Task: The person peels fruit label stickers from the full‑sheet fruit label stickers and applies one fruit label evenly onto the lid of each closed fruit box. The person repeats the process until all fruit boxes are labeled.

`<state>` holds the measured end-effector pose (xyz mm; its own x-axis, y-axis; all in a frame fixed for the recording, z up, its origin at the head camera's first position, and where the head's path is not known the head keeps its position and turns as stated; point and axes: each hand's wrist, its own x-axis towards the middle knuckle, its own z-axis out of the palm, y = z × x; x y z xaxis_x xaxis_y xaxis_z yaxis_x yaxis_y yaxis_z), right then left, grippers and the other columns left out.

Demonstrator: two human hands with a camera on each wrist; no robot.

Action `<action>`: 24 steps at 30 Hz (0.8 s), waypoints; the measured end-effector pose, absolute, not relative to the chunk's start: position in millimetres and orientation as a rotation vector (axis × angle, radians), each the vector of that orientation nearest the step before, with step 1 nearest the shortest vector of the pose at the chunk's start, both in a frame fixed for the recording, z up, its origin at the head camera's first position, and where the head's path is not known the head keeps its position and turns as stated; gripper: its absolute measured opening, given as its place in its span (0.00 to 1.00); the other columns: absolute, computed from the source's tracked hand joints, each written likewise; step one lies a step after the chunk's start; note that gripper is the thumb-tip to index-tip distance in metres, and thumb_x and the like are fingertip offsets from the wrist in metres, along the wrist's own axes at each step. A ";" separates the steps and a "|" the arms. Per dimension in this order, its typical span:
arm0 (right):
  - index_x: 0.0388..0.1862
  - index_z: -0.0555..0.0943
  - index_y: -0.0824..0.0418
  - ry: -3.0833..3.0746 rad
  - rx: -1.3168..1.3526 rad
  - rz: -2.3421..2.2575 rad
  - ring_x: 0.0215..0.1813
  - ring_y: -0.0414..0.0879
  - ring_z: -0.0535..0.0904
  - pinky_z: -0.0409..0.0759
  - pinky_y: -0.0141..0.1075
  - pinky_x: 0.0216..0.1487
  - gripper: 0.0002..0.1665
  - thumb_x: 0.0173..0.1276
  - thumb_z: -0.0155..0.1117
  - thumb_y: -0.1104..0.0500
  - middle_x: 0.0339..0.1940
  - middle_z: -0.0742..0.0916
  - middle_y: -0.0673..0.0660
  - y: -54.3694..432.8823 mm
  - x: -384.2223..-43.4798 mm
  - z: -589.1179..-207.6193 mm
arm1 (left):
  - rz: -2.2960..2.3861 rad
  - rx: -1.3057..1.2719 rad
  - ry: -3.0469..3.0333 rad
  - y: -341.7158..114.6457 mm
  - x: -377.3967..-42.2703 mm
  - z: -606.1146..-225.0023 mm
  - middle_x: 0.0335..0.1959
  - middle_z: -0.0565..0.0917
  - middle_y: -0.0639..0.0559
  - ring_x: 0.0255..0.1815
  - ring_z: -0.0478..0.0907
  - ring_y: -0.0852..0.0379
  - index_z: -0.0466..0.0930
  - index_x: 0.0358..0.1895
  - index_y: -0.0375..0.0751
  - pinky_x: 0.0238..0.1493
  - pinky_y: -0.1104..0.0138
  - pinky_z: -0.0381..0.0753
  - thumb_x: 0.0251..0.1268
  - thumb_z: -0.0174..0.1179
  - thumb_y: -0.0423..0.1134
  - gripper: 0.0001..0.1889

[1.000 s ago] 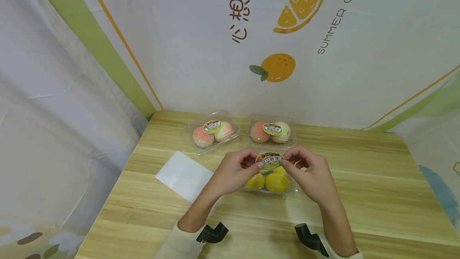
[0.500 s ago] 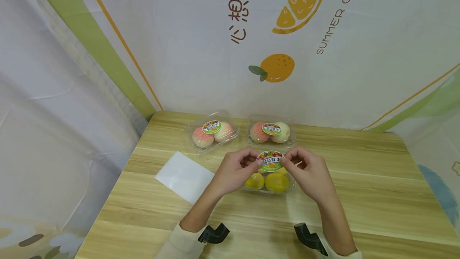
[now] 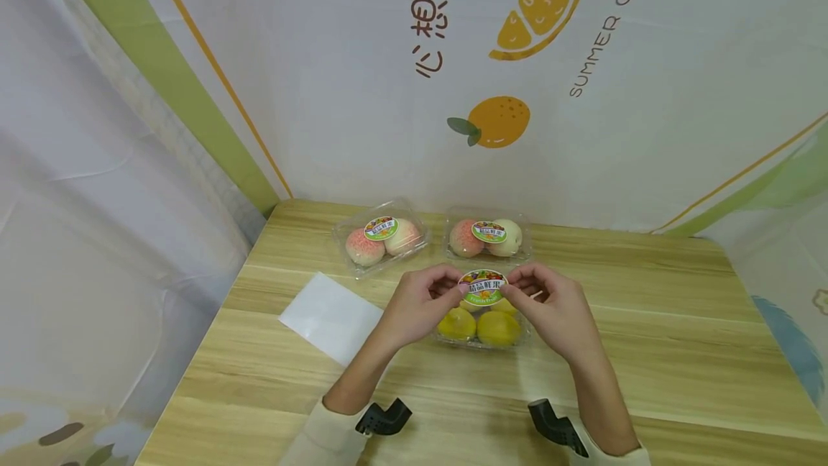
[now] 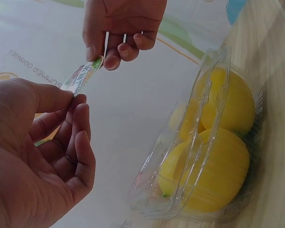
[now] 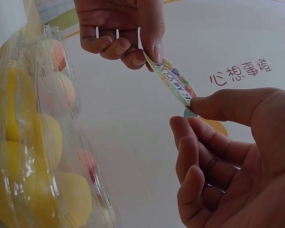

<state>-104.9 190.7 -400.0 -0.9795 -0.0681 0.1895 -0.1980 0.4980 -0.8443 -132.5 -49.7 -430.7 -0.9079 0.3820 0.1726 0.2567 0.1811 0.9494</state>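
Observation:
An oval fruit sticker (image 3: 484,288) with a colourful print is stretched between both hands in the head view. My left hand (image 3: 423,306) pinches its left edge between thumb and forefinger. At the opposite edge, my right hand (image 3: 550,309) pinches it the same way. Below the sticker, apart from it, stands a clear plastic box (image 3: 477,345) of yellow lemons (image 3: 498,329). The left wrist view shows the box lid (image 4: 180,156) closed over the lemons, with the sticker (image 4: 83,76) held off to its side. In the right wrist view the sticker (image 5: 173,80) appears nearly edge-on.
Behind, two clear boxes of peach-like fruit, a left one (image 3: 388,259) and a right one (image 3: 489,259), each bear the same oval sticker. A white sheet of paper (image 3: 333,318) lies left on the wooden table (image 3: 653,336). A printed curtain (image 3: 362,92) hangs behind.
The sticker has tilted so its printed face shows more fully and level, and it has shifted slightly. Both hands keep their pinch and barely move; the boxes and paper stay put.

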 end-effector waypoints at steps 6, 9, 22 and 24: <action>0.44 0.88 0.61 -2.609 0.248 1.469 0.37 0.44 0.82 0.81 0.32 0.40 0.05 0.77 0.76 0.60 0.37 0.89 0.52 191.8 -105.5 -399.6 | 1.826 0.641 2.353 -49.9 -133.5 -430.6 0.37 0.90 0.51 0.38 0.88 0.38 0.89 0.50 0.36 0.38 0.68 0.85 0.81 0.66 0.36 0.07; 0.42 0.88 0.60 -2.624 0.249 1.462 0.36 0.44 0.82 0.81 0.33 0.40 0.05 0.77 0.76 0.59 0.36 0.89 0.51 192.1 -106.3 -400.0 | 1.805 0.644 2.379 -49.7 -134.4 -431.3 0.38 0.91 0.46 0.36 0.87 0.48 0.90 0.50 0.37 0.39 0.67 0.85 0.81 0.66 0.37 0.08; 0.41 0.88 0.61 -2.694 0.174 1.545 0.35 0.47 0.80 0.78 0.35 0.35 0.06 0.75 0.77 0.61 0.33 0.88 0.52 195.1 -113.3 -409.8 | 1.816 0.594 2.444 -49.2 -137.9 -439.3 0.40 0.91 0.51 0.37 0.85 0.59 0.90 0.53 0.37 0.43 0.65 0.87 0.80 0.67 0.37 0.09; 0.41 0.87 0.61 -2.697 0.174 1.557 0.35 0.47 0.80 0.78 0.35 0.35 0.06 0.75 0.77 0.61 0.33 0.88 0.52 195.7 -114.4 -411.3 | 1.816 0.579 2.461 -49.0 -138.2 -440.3 0.39 0.90 0.52 0.37 0.85 0.59 0.91 0.52 0.37 0.43 0.65 0.87 0.79 0.67 0.37 0.09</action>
